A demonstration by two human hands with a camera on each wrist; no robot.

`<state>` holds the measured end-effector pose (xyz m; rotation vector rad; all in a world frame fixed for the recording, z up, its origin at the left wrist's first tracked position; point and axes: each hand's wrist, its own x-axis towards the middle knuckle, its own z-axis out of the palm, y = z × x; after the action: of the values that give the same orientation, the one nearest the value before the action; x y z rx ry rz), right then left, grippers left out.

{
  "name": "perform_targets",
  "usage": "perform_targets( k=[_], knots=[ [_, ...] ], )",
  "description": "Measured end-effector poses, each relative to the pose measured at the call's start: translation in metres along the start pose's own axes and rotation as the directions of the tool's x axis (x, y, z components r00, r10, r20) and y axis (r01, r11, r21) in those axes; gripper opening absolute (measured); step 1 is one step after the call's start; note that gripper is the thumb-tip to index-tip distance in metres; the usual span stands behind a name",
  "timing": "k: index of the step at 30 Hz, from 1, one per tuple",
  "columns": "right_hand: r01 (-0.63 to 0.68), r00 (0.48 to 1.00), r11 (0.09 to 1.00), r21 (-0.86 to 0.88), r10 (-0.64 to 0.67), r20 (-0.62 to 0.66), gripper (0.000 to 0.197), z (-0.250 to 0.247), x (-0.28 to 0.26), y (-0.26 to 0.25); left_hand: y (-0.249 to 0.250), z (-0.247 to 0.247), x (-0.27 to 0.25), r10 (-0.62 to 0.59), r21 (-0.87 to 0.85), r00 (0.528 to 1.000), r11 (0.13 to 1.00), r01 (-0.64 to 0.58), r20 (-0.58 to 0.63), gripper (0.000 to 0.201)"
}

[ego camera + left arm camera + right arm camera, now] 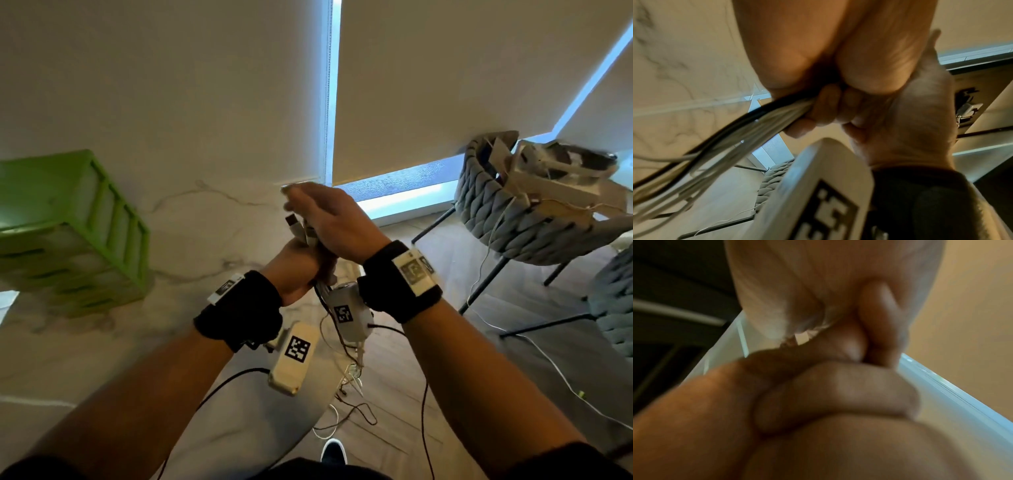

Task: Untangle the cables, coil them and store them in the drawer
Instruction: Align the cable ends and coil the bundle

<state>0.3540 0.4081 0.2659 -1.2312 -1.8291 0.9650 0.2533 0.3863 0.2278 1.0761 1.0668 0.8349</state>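
Observation:
Above the marble table [102, 342], my left hand [294, 267] grips a bundle of white and black cables [748, 123] in its fist. A USB plug [293, 221] sticks up out of that fist. Loose ends of the cables [352, 363] hang down past the table edge towards the floor. My right hand [329, 219] lies over the top of the left fist, and its fingers [879, 318] are curled in around the bundle's upper end. The right wrist view is blurred and mostly filled by both hands. The green drawer unit [75, 233] stands at the table's far left, well away from my hands.
A grey woven chair [513, 212] stands to the right, with white boxes and cords piled on it. A thin white cable [548, 359] trails across the wooden floor under it. Window blinds hang behind the table.

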Motion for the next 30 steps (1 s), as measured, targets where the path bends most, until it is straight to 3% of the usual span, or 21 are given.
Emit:
perform_targets(
  k=[3,6,8,9,11,13,15,17,18,21,23,25,28,30],
  knots=[
    [0.158,0.987,0.930,-0.333,-0.135,0.090,0.046,0.005,0.000,-0.007,-0.002,-0.011,-0.003,0.068,0.017,0.998,0.998,-0.068,0.008,0.024],
    [0.295,0.955,0.861,-0.415,-0.283,0.092,0.041,0.012,-0.006,-0.009,0.001,-0.017,-0.008,0.188,0.015,0.982,0.982,-0.188,-0.002,0.004],
    [0.269,0.961,0.925,-0.267,-0.278,0.005,0.036,0.014,-0.007,-0.007,0.004,-0.016,-0.009,0.212,0.022,0.977,0.977,-0.211,-0.010,0.009],
    [0.227,0.971,0.969,-0.097,-0.233,-0.053,0.036,0.013,-0.007,-0.005,0.007,-0.015,-0.008,0.202,0.029,0.979,0.979,-0.201,-0.029,0.007],
    [0.164,0.984,0.946,0.278,-0.135,-0.120,0.040,0.014,-0.006,0.006,0.016,-0.018,-0.004,0.152,0.003,0.984,0.988,-0.152,-0.097,0.017],
    [0.048,0.998,0.904,0.425,-0.023,-0.064,0.042,0.021,-0.011,0.019,0.025,-0.025,0.003,0.108,-0.177,0.980,0.975,-0.138,-0.167,0.021],
    [-0.105,0.991,0.866,0.490,0.053,0.120,0.034,0.035,-0.020,0.033,0.029,-0.035,0.007,0.095,-0.318,0.974,0.935,-0.157,-0.204,0.023],
    [-0.217,0.963,0.849,0.481,0.105,0.250,0.022,0.047,-0.028,0.047,0.029,-0.042,0.009,0.110,-0.368,0.974,0.913,-0.178,-0.199,0.028],
    [-0.224,0.959,0.875,0.429,0.120,0.255,0.020,0.049,-0.031,0.053,0.029,-0.045,0.009,0.118,-0.391,0.976,0.902,-0.183,-0.186,0.029],
    [-0.116,0.986,0.976,0.186,0.090,0.139,0.026,0.052,-0.033,0.069,0.026,-0.051,0.007,0.124,-0.441,0.981,0.880,-0.179,-0.150,0.027],
    [-0.064,0.996,0.994,0.092,0.059,0.065,0.027,0.058,-0.032,0.073,0.025,-0.051,0.005,0.166,-0.446,0.977,0.870,-0.210,-0.135,0.026],
    [-0.056,0.997,0.995,0.086,0.051,0.056,0.028,0.064,-0.033,0.074,0.026,-0.051,0.006,0.190,-0.457,0.969,0.856,-0.241,-0.156,0.025],
    [-0.112,0.983,0.969,0.221,0.075,0.169,0.021,0.067,-0.040,0.070,0.034,-0.069,0.012,0.171,-0.516,0.956,0.812,-0.273,-0.237,0.026],
    [-0.117,0.970,0.980,0.161,0.078,0.231,0.021,0.067,-0.045,0.071,0.035,-0.083,0.014,0.145,-0.549,0.945,0.783,-0.291,-0.294,0.026]
  ],
)
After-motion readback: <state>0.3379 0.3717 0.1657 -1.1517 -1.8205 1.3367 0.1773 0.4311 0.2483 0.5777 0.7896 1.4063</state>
